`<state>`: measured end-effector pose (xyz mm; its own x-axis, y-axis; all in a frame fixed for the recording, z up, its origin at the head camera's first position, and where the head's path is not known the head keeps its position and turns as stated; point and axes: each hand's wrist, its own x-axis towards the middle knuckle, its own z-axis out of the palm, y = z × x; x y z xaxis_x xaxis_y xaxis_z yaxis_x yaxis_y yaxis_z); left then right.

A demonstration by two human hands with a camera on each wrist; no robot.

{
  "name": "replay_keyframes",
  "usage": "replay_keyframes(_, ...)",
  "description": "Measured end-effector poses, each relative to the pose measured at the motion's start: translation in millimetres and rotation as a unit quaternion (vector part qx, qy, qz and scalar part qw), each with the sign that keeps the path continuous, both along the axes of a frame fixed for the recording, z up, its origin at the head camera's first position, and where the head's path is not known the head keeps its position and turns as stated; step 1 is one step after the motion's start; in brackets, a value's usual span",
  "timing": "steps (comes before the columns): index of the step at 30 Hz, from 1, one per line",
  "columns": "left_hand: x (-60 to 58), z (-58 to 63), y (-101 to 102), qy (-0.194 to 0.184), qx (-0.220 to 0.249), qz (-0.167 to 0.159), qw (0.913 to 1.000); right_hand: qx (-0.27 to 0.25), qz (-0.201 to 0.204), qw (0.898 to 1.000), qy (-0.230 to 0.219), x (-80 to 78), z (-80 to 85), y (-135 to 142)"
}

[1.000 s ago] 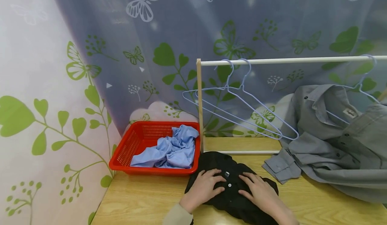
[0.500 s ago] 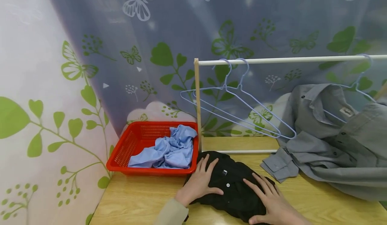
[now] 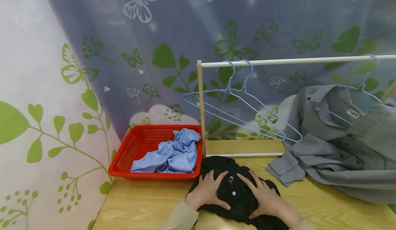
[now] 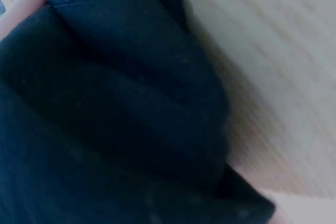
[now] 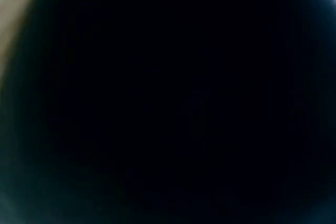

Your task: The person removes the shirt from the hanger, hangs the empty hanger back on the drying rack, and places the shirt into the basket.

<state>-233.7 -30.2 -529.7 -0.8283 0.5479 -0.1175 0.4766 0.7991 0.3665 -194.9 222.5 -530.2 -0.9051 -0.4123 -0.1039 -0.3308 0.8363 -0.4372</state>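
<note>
In the head view a black shirt (image 3: 235,204) lies bunched on the table, with a white button and a small label on its upper side. My left hand (image 3: 206,192) rests on its left part, fingers spread and thumb pointing inward. Across from it, my right hand (image 3: 264,196) rests on the right part, also with spread fingers. Dark folds of the shirt (image 4: 115,87) take up most of the left wrist view, beside the pale table top. Nearly all of the right wrist view is blacked out by the cloth close to the camera.
A red basket (image 3: 122,164) holding a crumpled light-blue garment (image 3: 173,156) stands left of the shirt. Behind is a clothes rack (image 3: 290,61) with two bare hangers (image 3: 256,123). A grey shirt (image 3: 328,144) hangs at the right, its lower part on the table (image 3: 139,202).
My hands first lay flatter near the label, then spread outward to the shirt's sides. Since then the right hand has come inward and up, and the left slightly down.
</note>
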Motion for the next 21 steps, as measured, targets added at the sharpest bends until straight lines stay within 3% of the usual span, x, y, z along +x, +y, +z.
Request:
replay_keyframes(4, 4.2, -0.3, 2.8, 0.018, -0.024, -0.015, 0.9994, 0.008, 0.004, 1.000, -0.018, -5.1, 1.7, -3.3)
replay_keyframes(9, 13.4, -4.1, 9.7, 0.077, -0.064, -0.037, 0.9943, 0.021, 0.004, 1.000, 0.003, -3.0, 1.9, -4.8)
replay_keyframes(17, 25.3, 0.0, 18.7, 0.137, -0.077, -0.061, 0.9857, 0.046, -0.003, 0.995, 0.091, 7.8, 3.8, -7.1)
replay_keyframes(21, 29.2, 14.6, 19.1, 0.196, -0.082, -0.065, 0.9750, 0.071, -0.016, 0.984, 0.160, 14.6, 17.0, -7.6)
